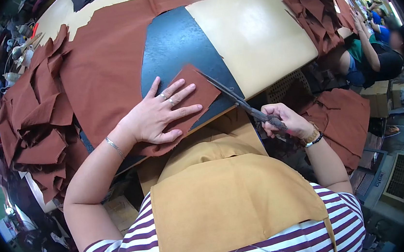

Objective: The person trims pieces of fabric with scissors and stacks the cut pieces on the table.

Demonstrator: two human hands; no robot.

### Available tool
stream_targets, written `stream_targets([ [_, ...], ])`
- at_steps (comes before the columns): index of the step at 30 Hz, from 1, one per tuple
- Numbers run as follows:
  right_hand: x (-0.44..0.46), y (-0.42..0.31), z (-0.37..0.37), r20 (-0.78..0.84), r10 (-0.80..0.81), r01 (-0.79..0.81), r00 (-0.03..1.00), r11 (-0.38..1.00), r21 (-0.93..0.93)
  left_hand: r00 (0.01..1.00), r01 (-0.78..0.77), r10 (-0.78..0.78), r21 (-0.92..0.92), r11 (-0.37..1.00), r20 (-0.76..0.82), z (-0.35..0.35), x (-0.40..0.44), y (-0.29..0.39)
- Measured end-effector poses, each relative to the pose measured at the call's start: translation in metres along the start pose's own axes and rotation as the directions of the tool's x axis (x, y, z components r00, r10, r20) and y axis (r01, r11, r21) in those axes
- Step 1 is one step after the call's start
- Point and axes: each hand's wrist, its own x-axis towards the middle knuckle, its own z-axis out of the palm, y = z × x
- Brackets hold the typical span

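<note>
My left hand [166,111] lies flat with its fingers spread on a small piece of rust-brown cloth [208,90], over a dark blue board [174,41]. My right hand [284,120] is wrapped round the handles of long dark scissors [238,100]. The blades point up and left, along the right edge of the cloth piece. Whether the blades are parted is hard to tell. A large brown cloth [103,62] spreads over the table to the left of the board.
Crumpled brown cloth [41,127] is heaped at the left, with another pile [311,18] at the table's far right. More brown cloth [337,118] hangs beyond my right hand. A co-worker [375,56] sits at the right, near cardboard boxes [378,98]. The cream table [256,28] has its edge before me.
</note>
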Motion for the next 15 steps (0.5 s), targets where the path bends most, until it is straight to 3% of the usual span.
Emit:
stream_targets([
  [8,-0.002,-0.002,-0.005,-0.007,0.039,-0.040,0.999,0.996,-0.080,1.000,0.003,-0.002,-0.017,1.000,0.017,0.002,0.000,0.001],
  [15,0.010,0.001,0.001,-0.001,-0.025,0.025,1.000,0.999,-0.039,1.000,-0.023,0.024,-0.026,0.999,0.016,0.003,0.003,0.007],
])
